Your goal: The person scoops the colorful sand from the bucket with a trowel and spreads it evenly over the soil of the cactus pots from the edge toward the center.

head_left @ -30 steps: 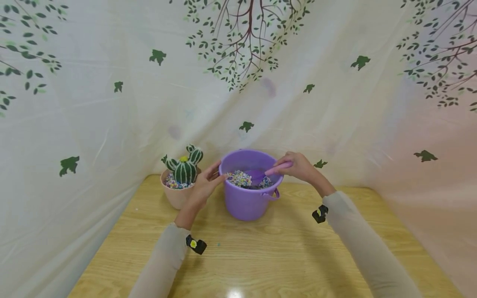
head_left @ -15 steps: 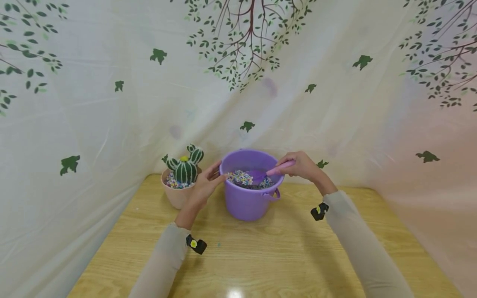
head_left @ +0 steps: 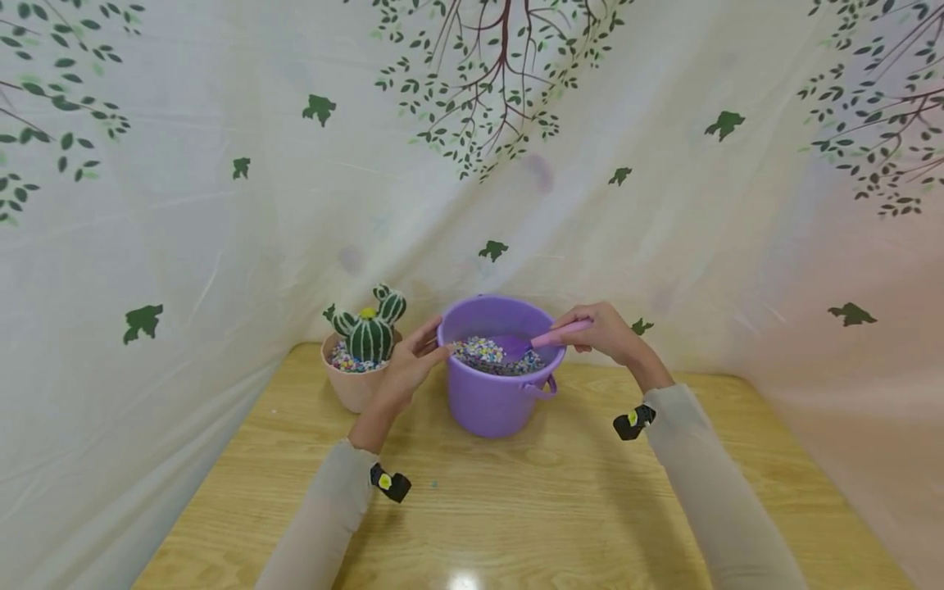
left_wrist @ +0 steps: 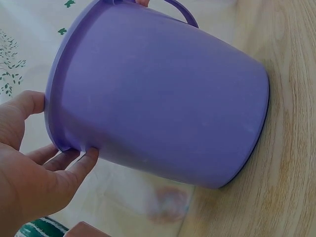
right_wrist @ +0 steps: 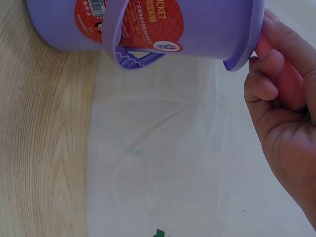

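Note:
A purple bucket (head_left: 490, 406) stands upright on the table, holding small multicoloured pellets (head_left: 481, 351). My left hand (head_left: 409, 360) touches its left side at the rim. The left wrist view shows the thumb at the rim and relaxed fingertips (left_wrist: 91, 152) against the outer wall. My right hand (head_left: 599, 329) grips the pink handle (head_left: 564, 333) of a small shovel at the bucket's right rim. Its purple blade (head_left: 514, 344) reaches down among the pellets, partly hidden. In the right wrist view, the fingers (right_wrist: 270, 66) curl round the pink handle.
Left of the bucket, behind my left hand, is a toy cactus (head_left: 370, 338) in a peach pot (head_left: 354, 389) with coloured pellets. The bucket's handle (head_left: 542, 390) hangs at its front right. A fabric backdrop (head_left: 413, 205) rises behind the wooden table (head_left: 509, 508).
The right hand and shovel have shifted slightly to the right over the bucket. The left hand stays at the rim. The whole view has drifted a little.

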Motion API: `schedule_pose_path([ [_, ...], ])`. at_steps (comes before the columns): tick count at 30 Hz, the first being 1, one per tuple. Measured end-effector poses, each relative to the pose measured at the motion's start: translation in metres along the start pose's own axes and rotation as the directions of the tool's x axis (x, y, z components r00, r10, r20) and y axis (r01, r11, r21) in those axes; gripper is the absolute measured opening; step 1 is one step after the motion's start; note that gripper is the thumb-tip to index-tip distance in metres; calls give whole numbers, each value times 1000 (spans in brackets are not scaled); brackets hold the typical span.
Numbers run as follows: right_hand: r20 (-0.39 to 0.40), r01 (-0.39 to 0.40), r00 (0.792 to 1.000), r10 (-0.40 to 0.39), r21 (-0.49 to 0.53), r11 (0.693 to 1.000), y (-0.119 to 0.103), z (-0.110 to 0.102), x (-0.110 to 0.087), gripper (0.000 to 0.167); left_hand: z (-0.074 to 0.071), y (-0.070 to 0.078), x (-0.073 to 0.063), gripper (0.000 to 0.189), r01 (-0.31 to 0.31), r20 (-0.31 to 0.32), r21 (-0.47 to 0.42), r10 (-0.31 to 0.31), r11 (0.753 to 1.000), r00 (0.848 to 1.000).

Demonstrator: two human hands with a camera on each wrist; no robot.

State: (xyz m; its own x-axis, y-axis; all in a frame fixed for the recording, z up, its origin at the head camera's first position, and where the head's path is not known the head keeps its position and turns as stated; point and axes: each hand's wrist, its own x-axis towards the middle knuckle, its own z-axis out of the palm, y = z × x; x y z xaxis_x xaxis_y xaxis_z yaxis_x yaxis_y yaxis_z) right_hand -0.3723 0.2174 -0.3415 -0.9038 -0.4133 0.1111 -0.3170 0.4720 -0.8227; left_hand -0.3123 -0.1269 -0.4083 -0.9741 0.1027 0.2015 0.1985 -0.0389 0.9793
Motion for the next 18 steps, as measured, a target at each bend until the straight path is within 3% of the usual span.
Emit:
schedule_pose_path([
  [18,-31,0,1000,1,30,1000,-2,4,-7,33,0,2,-1,65,14,-10,1,-14,1000,1000],
])
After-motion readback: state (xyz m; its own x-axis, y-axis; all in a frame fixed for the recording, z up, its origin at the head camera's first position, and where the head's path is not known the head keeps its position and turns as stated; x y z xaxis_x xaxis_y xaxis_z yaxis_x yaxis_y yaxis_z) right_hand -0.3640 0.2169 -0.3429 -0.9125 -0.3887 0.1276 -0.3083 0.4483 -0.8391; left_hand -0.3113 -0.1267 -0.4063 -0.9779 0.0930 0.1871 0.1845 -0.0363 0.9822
